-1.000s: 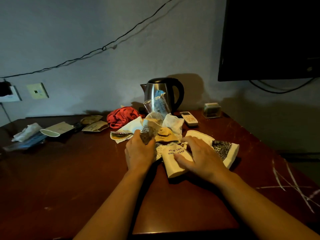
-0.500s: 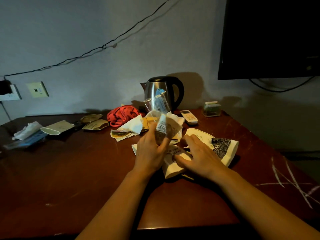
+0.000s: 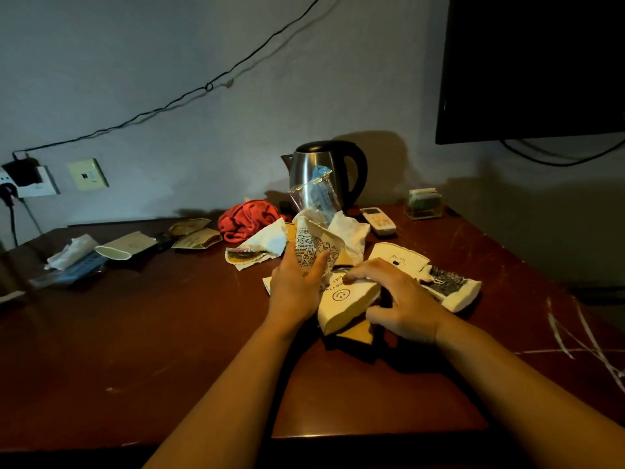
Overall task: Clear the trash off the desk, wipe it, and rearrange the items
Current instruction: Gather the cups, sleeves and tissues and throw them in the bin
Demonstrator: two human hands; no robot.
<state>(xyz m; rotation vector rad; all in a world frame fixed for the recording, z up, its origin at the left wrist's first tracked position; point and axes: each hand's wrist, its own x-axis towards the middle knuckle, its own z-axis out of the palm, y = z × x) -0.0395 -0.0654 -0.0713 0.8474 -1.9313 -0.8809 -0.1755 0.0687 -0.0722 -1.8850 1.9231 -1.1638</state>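
Your left hand grips printed wrapper in front of kettle, bunching trash. Your right hand pinches smiley bag nearer you than kettle, lifting it off worktop for gathering, likely.

On the bench stand one steel kettle, one remote control, one red cloth and one small clear box of packets. At least seven crumpled paper bags and wrappers lie scattered; the heap makes an exact count uncertain. Two hands work there.
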